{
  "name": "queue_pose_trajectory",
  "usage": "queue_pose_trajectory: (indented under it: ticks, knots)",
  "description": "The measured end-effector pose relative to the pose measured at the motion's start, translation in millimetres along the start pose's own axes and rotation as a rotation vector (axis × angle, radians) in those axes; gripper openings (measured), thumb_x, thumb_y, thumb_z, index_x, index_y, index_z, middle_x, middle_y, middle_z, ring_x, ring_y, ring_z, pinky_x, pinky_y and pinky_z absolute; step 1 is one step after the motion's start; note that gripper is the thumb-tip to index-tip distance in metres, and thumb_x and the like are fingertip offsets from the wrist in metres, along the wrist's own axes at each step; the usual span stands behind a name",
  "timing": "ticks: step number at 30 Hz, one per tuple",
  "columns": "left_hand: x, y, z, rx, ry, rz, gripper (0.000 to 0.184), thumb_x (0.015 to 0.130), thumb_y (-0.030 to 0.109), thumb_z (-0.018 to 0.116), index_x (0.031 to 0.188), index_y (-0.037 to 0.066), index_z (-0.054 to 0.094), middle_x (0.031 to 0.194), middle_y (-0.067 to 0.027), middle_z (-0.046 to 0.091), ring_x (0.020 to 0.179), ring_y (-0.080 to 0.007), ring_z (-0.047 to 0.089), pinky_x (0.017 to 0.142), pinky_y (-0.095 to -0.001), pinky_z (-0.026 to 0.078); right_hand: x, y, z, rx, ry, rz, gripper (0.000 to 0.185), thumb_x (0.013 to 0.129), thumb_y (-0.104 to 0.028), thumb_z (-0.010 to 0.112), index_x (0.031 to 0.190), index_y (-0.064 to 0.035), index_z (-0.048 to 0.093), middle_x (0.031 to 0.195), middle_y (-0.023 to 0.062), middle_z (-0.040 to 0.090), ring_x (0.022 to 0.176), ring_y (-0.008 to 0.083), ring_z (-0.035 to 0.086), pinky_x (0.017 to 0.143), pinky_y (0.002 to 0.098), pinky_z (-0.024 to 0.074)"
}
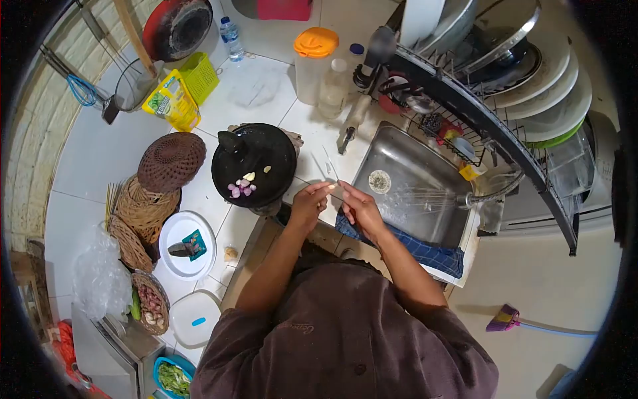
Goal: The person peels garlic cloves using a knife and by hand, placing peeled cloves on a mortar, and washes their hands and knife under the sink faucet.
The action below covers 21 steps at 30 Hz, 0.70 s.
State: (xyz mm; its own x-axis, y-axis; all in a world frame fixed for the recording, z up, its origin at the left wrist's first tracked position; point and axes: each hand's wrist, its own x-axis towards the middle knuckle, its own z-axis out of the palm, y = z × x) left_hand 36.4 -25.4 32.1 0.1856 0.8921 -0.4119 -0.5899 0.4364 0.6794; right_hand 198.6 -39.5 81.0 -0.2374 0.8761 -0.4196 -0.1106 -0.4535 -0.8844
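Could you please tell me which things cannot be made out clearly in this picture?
All in the head view:
Pale piece at the left hand: too small to identify.
Thin pale object beyond the right hand: too blurred to name.
Pink thing: cut off by the top edge.
Teal packet: print too small to read.

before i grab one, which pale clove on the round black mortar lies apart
The oval, pale yellow clove farthest right: it lies alone, while the other pale cloves sit beside the pink shallots.
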Motion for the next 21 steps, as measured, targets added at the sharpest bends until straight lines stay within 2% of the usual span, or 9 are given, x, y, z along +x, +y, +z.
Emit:
queue_pose_trajectory:
  ticks: [3,12,21]
  knots:
    - [-3,4,7,0.006,0.052,0.089,0.024,0.081,0.008,0.066,0.101,-0.004,0.061,0.075,0.0005,0.058,0.055,-0.0040,0.042,0.049,-0.0184,0.031,-3,-3,8,0.042,-0.040,-0.001,0.044,0.094,-0.020,0.050,0.134,-0.0022,0.042,0.064,-0.0009,0.048,0.052,0.0059,0.040,0.045,0.0196,0.0335]
    - [2,-2,8,0.083,0.117,0.187,0.022,0.082,0.009,0.066,0.100,-0.003,0.062,0.076,0.0007,0.059,0.056,-0.0030,0.044,0.049,-0.0172,0.033,1,-4,16,0.183,-0.032,0.031,0.047,0.094,-0.019,0.049,0.137,-0.0031,0.038,0.065,0.0007,0.049,0.051,0.0077,0.041,0.045,0.0203,0.0345]
    - [0,4,17,0.243,0.193,0.278,0.015,0.082,0.010,0.065,0.093,-0.001,0.065,0.077,0.0017,0.060,0.064,-0.0034,0.048,0.058,-0.0182,0.039,2,-10,22,0.186,0.003,0.028,0.047,0.094,-0.019,0.049,0.137,-0.0044,0.038,0.065,0.0017,0.049,0.051,0.0082,0.042,0.044,0.0208,0.0346]
